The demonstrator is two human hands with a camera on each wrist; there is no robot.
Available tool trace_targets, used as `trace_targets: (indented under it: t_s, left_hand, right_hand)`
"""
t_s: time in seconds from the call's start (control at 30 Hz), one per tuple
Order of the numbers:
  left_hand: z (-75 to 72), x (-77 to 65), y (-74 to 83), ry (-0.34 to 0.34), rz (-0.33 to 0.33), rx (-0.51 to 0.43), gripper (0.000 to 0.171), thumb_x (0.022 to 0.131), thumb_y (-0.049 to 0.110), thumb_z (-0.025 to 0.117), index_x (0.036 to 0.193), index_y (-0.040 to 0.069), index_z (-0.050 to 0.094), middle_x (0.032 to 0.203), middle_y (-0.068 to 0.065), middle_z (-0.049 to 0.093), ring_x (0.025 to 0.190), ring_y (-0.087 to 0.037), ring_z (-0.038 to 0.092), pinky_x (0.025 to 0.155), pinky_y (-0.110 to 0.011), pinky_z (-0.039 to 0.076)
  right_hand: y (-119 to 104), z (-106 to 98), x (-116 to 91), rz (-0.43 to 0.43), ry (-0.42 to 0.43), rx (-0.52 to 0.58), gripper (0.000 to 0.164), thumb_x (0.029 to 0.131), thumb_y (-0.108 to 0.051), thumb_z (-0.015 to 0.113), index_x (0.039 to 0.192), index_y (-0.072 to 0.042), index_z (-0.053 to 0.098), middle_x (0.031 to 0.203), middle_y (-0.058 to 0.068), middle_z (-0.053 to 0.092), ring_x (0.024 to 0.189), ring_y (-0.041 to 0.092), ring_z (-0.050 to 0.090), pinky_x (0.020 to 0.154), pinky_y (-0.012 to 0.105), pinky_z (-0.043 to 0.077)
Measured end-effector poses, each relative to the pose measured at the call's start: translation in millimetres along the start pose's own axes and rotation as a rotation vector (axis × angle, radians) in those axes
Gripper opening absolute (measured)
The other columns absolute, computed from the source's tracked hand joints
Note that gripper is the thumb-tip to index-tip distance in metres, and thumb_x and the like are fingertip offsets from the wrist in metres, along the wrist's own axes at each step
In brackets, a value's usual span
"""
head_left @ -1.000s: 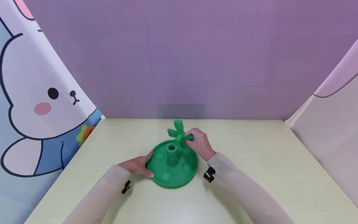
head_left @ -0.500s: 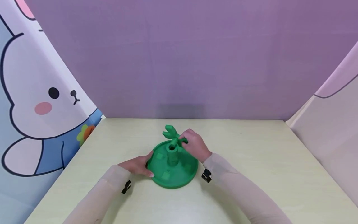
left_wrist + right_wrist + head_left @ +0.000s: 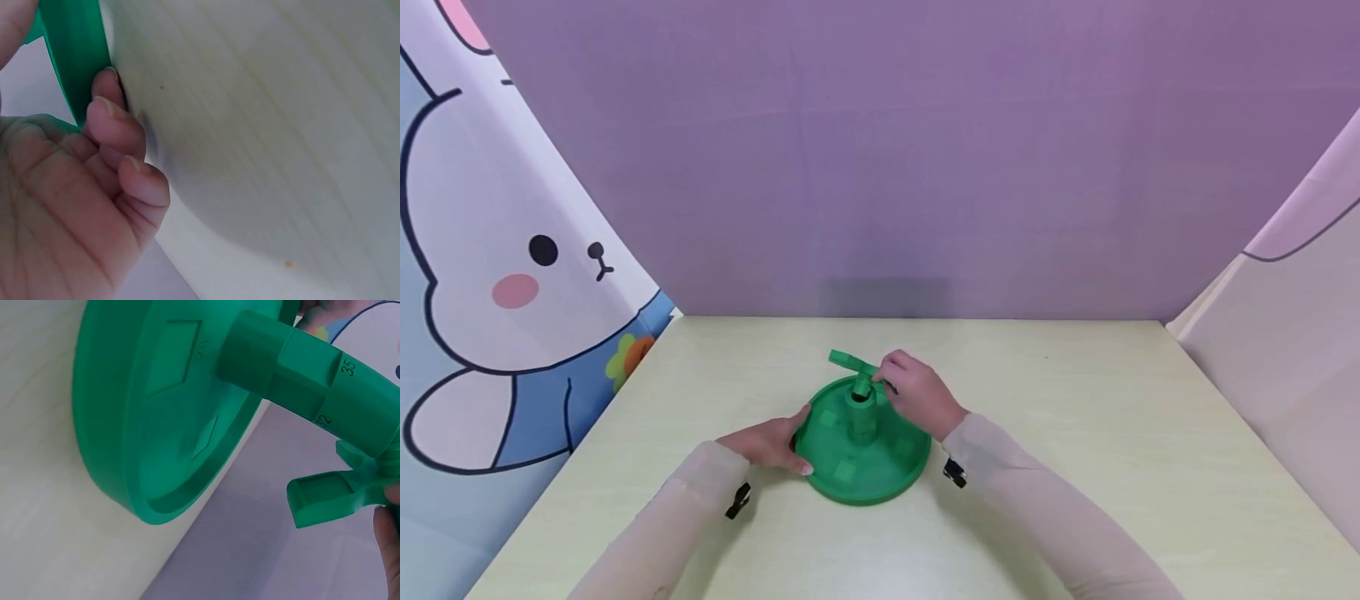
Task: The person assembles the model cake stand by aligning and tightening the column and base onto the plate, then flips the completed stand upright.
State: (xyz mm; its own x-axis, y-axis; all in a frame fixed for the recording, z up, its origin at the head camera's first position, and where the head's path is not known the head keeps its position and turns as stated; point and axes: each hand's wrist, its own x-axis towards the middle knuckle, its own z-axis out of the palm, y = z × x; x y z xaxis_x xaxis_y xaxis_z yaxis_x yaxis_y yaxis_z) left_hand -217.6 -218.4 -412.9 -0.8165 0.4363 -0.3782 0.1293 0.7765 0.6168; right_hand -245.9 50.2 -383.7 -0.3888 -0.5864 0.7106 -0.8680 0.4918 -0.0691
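Observation:
A round green base (image 3: 863, 487) with a raised rim lies on the table in the head view. From its middle rises a hollow green post (image 3: 862, 421), marked 35 and 32 in the right wrist view. My left hand (image 3: 771, 442) grips the base's left rim, its fingers curled against the rim in the left wrist view. My right hand (image 3: 919, 393) pinches one arm of a green part with flat paddle-like arms (image 3: 322, 499). That part's short stem (image 3: 862, 383) is at the post's top opening; how deep it sits I cannot tell.
Pale wood-look tabletop (image 3: 1075, 400) surrounds the base. A purple cloth wall (image 3: 880, 167) stands behind, and a rabbit-print cloth (image 3: 482, 333) hangs at the left. A black clip (image 3: 955, 472) is on the right cuff and another black clip (image 3: 739, 501) on the left.
My right hand has moved left, bringing the paddle-armed part from behind and right of the post to above its opening and tipping its arms flatter. The left hand and base have stayed put.

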Motion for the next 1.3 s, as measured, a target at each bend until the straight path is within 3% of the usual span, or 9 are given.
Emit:
trace_targets:
  t_s: [0.17,0.57,0.67,0.87,1.13,1.3]
  left_hand:
    - [-0.1,-0.6,-0.1,0.0,-0.001,-0.001,0.108,0.079,0.024,0.08,0.149,-0.009,0.005,0.146,-0.032,0.03,0.136,-0.044,0.028,0.108,-0.054,0.027]
    - [0.0,0.4,-1.4,0.0,0.002,0.014,0.109,0.079,0.027,0.08,0.149,-0.009,0.005,0.147,-0.031,0.03,0.137,-0.044,0.026,0.109,-0.053,0.025]
    - [-0.5,1.5,-2.6,-0.004,-0.004,0.015,0.109,0.08,0.028,0.08,0.149,-0.009,0.004,0.148,-0.031,0.028,0.137,-0.043,0.025,0.11,-0.053,0.025]
    - [-1.2,3.1,-5.1,-0.005,-0.002,0.017,0.109,0.079,0.029,0.08,0.149,-0.008,0.005,0.148,-0.03,0.029,0.137,-0.042,0.026,0.11,-0.052,0.025]
    - [-1.1,2.8,-3.0,-0.003,0.007,0.039,0.11,0.079,0.031,0.08,0.149,-0.008,0.004,0.147,-0.031,0.03,0.136,-0.043,0.027,0.11,-0.053,0.025]
    - [-0.6,1.8,-2.3,-0.007,-0.003,0.027,0.109,0.079,0.03,0.08,0.149,-0.008,0.005,0.147,-0.03,0.03,0.137,-0.043,0.026,0.11,-0.053,0.025]
  right_hand:
    - [0.0,2.5,-1.4,-0.088,0.008,-0.033,0.019,0.073,0.013,0.072,0.085,-0.001,0.069,0.088,0.009,0.062,0.078,0.016,0.063,0.074,0.02,0.053]
    - [-2.0,2.4,-3.2,-0.178,0.05,-0.026,0.018,0.074,0.012,0.074,0.083,-0.002,0.067,0.094,0.012,0.066,0.088,0.023,0.065,0.082,0.025,0.053]
    - [-2.6,1.5,-5.5,-0.15,0.033,0.007,0.02,0.073,0.013,0.074,0.087,0.0,0.068,0.096,0.012,0.066,0.091,0.024,0.065,0.084,0.026,0.052]
    - [-4.9,0.9,-11.2,-0.014,0.013,0.092,0.038,0.068,0.015,0.076,0.103,0.003,0.069,0.105,0.013,0.068,0.1,0.026,0.064,0.09,0.027,0.05]
    - [-5.6,-0.6,-12.5,0.037,0.034,0.192,0.034,0.071,-0.007,0.083,0.103,0.002,0.072,0.104,0.014,0.068,0.097,0.024,0.066,0.083,0.023,0.052]
    - [-8.3,-2.9,-15.1,0.116,0.019,0.307,0.033,0.074,-0.007,0.082,0.104,0.004,0.072,0.106,0.017,0.067,0.098,0.027,0.065,0.081,0.026,0.053]
